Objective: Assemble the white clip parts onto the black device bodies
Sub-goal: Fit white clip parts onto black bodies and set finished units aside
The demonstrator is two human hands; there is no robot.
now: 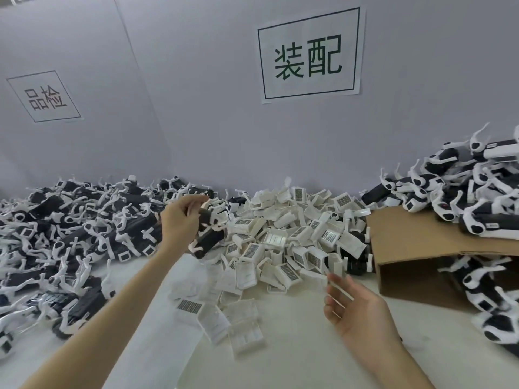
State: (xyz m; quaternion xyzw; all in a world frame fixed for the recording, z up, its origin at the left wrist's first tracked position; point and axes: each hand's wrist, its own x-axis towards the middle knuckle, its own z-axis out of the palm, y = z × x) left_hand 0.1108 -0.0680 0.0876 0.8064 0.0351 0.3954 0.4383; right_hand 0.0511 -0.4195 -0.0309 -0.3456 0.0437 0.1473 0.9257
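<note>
pickup step, by the look of it: left hand (181, 220) raised over the heaps, gripping a black device body (209, 239) with white arms. right hand (355, 307) low, palm up, fingers loosely spread, perhaps pinching a blurred white clip (335, 266). next: seating a clip from the white pile (283, 242) squarely on the body.

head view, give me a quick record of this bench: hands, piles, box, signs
left hand: grips a black body with white arms, raised above the table
right hand: open, palm up, beside the clip pile
clip pile: white, centre
left pile: black bodies
cardboard box: right, on its side, open
right pile: bodies atop the box
signs: two, on the wall
</note>
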